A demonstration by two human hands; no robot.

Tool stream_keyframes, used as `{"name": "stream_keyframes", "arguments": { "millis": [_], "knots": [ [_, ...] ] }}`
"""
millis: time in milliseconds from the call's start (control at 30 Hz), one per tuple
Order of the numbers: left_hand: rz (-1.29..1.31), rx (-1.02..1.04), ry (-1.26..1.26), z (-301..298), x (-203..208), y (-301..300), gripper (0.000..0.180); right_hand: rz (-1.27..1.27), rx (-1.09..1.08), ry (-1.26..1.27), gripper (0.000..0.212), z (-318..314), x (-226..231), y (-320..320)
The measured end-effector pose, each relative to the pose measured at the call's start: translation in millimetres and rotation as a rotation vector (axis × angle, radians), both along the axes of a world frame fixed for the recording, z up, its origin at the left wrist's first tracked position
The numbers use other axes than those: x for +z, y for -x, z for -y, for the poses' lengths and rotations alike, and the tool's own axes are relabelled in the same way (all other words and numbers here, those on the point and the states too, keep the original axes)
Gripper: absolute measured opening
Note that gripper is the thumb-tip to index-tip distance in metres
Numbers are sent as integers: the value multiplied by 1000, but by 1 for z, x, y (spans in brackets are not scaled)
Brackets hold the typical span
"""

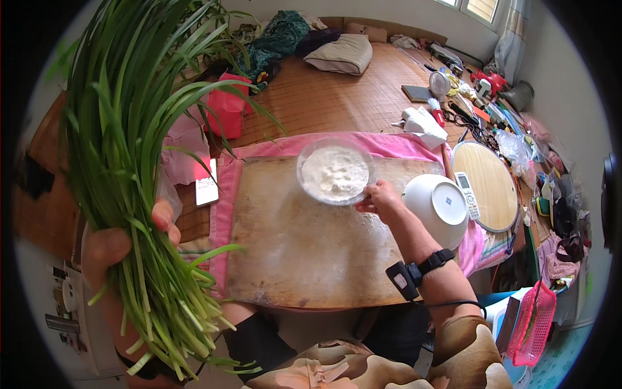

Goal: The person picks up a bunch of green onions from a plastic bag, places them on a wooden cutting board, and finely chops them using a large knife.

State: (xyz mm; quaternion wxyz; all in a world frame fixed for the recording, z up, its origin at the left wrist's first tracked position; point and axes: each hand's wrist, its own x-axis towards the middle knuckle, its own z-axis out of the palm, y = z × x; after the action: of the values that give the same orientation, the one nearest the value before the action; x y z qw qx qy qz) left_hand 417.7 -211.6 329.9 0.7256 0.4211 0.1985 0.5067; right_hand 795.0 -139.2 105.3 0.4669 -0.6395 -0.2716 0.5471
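A large bunch of long green Chinese chives (pixel 129 149) fills the left side, held up in my left hand (pixel 133 240), whose fingers wrap round the stalks. The cut pale ends hang down toward my lap. Over the far middle of a worn wooden board (pixel 291 246), my right hand (pixel 382 198) grips the near right rim of a clear bowl (pixel 303 185) of white flour (pixel 335 172). I cannot tell whether the bowl rests on the board. Just right of that hand, a white bowl (pixel 437 204) lies upside down on the board's right side.
Pink cloth (pixel 223 246) lies under the board. A white phone (pixel 207 185) is to its left. A remote control (pixel 466 194) and round wooden board (pixel 489 178) are at right. Beyond are a cushion (pixel 343 55) and cluttered tools. A pink basket (pixel 532 324) stands lower right.
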Motion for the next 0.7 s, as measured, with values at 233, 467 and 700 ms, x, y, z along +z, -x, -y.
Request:
{"name": "stream_keyframes", "arguments": {
  "millis": [233, 467, 700],
  "knots": [
    [-144, 192, -40, 3, -6, -17, 51, -25, -202, 58, 18, -38, -11, -49],
    [-225, 128, 61, -6, -26, -17, 52, -71, -272, 6, 21, -64, -25, -72],
    [-174, 91, 36, -3, -32, -19, 51, -100, -299, 51, 21, -87, -34, -86]
  ]
}}
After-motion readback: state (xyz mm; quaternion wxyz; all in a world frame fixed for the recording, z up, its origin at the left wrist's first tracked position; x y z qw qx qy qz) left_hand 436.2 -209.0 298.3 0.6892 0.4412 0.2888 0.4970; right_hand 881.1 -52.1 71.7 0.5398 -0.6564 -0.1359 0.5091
